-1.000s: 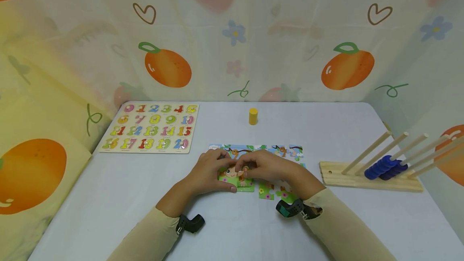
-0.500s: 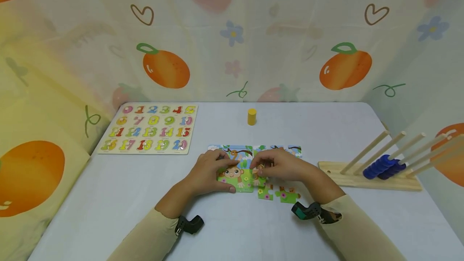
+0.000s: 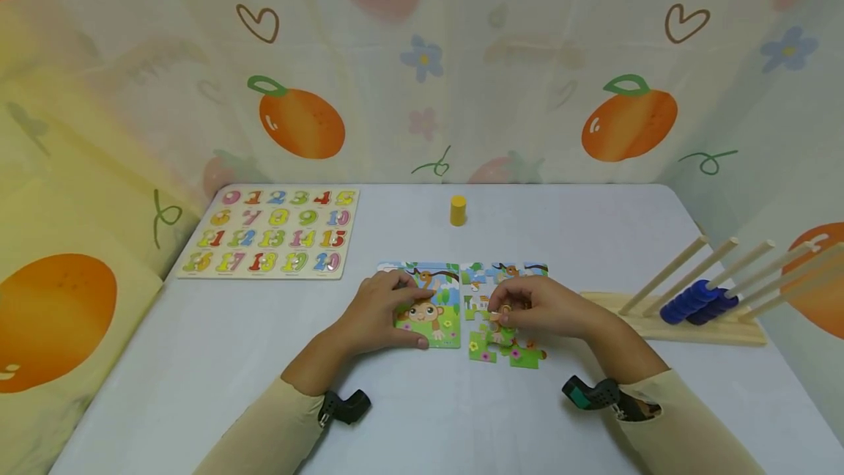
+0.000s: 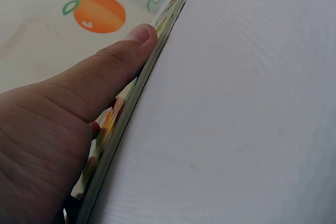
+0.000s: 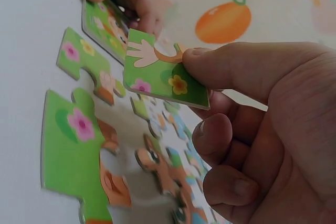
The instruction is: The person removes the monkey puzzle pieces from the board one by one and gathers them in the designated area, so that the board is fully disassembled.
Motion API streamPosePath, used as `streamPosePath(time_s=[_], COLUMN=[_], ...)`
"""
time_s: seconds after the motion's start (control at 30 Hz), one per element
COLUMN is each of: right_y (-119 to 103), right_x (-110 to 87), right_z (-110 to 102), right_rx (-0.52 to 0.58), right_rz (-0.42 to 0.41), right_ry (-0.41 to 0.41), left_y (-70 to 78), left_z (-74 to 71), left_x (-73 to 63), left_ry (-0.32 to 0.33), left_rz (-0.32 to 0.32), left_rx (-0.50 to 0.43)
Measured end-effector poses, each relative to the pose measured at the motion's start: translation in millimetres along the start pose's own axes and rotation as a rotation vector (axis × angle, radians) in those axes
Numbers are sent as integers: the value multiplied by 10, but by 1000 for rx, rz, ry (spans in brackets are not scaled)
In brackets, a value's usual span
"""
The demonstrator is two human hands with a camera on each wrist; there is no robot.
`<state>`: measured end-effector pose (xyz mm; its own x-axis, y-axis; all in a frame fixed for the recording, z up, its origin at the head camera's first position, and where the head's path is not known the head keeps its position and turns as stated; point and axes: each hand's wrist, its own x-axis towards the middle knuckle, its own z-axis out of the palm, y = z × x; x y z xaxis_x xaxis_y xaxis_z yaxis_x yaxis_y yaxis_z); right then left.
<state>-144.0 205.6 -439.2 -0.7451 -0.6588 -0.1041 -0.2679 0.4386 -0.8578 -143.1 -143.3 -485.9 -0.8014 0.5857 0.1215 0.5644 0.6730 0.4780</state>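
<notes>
My left hand (image 3: 379,314) holds a square puzzle board (image 3: 448,328) with a monkey picture at its left side. Its thumb (image 4: 126,51) lies along the board's near edge, and bent fingers reach over the picture. Between thumb and fingertips my right hand (image 3: 547,306) pinches a green puzzle piece (image 5: 163,74), printed with flowers and a pale monkey hand. The piece is tilted up above several loose puzzle pieces (image 3: 483,347) lying right of the board. Part of these is hidden under the right hand in the head view.
A number board (image 3: 264,233) lies at the back left. One yellow cylinder (image 3: 458,211) stands at the back middle. To the right is a wooden peg rack (image 3: 699,328) with blue beads (image 3: 689,303) on its slanting pegs. A printed curtain (image 3: 422,108) hangs behind the table.
My right hand has moved right with the pinched puzzle piece, from over the board to above the loose pieces. The board's monkey picture shows more fully. My left hand stays in place.
</notes>
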Motion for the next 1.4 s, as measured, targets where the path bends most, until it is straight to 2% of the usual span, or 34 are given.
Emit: streamPosePath(time_s=[0.33,0.73,0.87,1.03,1.4], right_y=[79,159,172,210,294], right_x=[-243,-565,-615,-670,-723], right_z=[-112,-288,-294,-285,-246], right_rx=[-19,-70,-56,-91,-126], right_rz=[-17,73,108,97,87], right_ry=[20,18,4,-5,60], left_y=[-3,-19,-26,-21,11], left_z=[-8,-9,-6,-2,-5], left_x=[10,21,14,12,-2], left_ry=[4,5,4,-1,-1], left_rz=[0,2,0,-4,-1], left_rx=[2,13,20,14,4])
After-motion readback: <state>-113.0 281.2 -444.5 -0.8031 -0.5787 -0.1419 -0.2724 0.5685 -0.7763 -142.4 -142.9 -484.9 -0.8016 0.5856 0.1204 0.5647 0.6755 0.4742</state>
